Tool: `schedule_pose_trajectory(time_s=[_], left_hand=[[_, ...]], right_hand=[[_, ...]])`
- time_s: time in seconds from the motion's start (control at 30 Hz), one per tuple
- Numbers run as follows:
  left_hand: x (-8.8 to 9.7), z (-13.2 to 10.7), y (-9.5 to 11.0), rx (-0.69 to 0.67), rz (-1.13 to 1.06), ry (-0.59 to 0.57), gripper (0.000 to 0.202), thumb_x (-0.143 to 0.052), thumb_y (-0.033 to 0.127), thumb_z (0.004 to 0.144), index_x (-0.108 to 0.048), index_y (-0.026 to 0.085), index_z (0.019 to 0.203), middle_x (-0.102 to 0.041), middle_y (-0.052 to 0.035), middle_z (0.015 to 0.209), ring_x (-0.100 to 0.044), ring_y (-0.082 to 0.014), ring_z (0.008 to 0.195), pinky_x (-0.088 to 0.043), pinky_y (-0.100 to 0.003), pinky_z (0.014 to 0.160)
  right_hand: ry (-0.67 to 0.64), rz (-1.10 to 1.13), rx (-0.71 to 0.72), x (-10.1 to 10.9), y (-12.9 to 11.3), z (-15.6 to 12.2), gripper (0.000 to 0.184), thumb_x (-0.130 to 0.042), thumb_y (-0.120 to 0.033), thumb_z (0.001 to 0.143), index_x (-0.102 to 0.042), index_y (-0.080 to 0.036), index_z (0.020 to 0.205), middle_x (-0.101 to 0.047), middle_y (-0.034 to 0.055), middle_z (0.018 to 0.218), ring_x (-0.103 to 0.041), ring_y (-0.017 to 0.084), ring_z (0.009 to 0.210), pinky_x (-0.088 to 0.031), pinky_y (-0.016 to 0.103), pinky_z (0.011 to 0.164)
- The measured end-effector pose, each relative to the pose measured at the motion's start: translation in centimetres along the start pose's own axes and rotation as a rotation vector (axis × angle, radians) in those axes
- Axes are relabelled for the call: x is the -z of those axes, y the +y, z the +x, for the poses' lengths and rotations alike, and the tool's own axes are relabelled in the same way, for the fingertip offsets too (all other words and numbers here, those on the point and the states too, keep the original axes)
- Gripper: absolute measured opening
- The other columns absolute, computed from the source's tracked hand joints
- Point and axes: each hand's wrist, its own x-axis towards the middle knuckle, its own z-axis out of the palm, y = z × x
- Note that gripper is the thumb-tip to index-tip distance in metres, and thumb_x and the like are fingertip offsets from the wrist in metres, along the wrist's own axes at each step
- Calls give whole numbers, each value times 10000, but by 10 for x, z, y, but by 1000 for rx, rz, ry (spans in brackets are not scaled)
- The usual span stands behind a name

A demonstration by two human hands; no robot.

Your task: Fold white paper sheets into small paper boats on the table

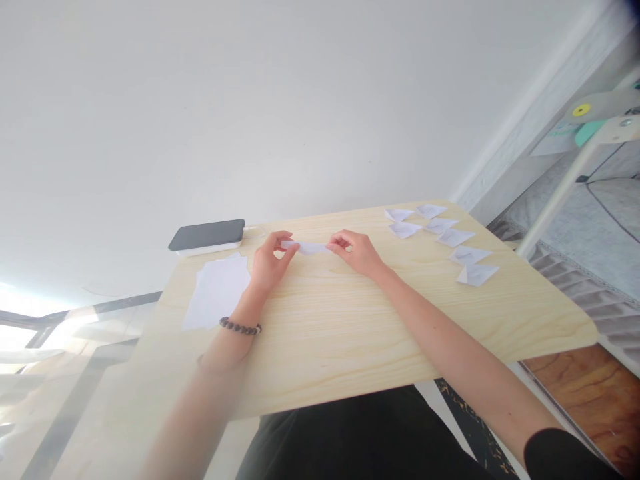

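Note:
A narrow folded strip of white paper (313, 248) is stretched between my hands over the middle of the wooden table. My left hand (270, 260) pinches its left end between thumb and fingers; a dark bead bracelet circles that wrist. At the right end, my right hand (356, 251) grips the paper between thumb and forefinger. Loose white sheets (220, 293) lie stacked beside my left forearm. Several folded paper boats (455, 237) sit in a group at the right side of the table.
A phone-like dark slab on a white base (207, 235) with a white cable lies at the back left. The light wooden table (340, 333) stands against a white wall. A pale metal frame (565, 193) rises past the table's right edge.

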Motion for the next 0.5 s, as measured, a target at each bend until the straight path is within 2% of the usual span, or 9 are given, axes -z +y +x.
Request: schedule_pose_trajectory(time_s=[0.07, 0.2, 0.3, 0.4, 0.5], left_hand=[[-1, 1, -3, 50, -87, 1, 297, -564, 370, 754, -520, 199, 994, -622, -42, 936, -601, -160, 843, -467, -298, 773], [-1, 2, -5, 62, -209, -38, 229, -568, 369, 749, -551, 183, 882, -621, -36, 869, -597, -159, 847, -462, -304, 800], [-3, 2, -3, 88, -322, -56, 246, -583, 362, 740, -554, 179, 902, -621, -33, 849, -599, -148, 809, -469, -292, 772], [-6, 2, -3, 142, -436, -46, 282, -585, 361, 742, -537, 177, 950, -623, -21, 801, -598, -120, 708, -481, -272, 712], [-7, 2, -3, 150, -447, -55, 259, -564, 375, 759, -552, 167, 912, -624, -22, 766, -589, -116, 685, -482, -257, 675]], right_hand=[[1, 32, -20, -1, 1, 0, 149, -516, -310, 793, -581, -179, 762, -630, 4, 745, -563, 113, 684, -438, 241, 675], [5, 60, -14, -2, 0, -1, 139, -515, -299, 784, -588, -187, 822, -641, 9, 779, -580, 116, 701, -453, 248, 689], [-15, 88, -33, -2, -1, -1, 149, -513, -299, 781, -595, -187, 836, -646, 10, 770, -589, 117, 678, -460, 249, 679], [-30, 136, -112, -3, -2, -1, 168, -511, -314, 777, -593, -180, 837, -647, 14, 753, -596, 114, 626, -467, 248, 649], [-27, 146, -160, -3, -2, -2, 181, -514, -334, 771, -589, -176, 819, -636, 12, 727, -579, 104, 578, -458, 231, 596]])
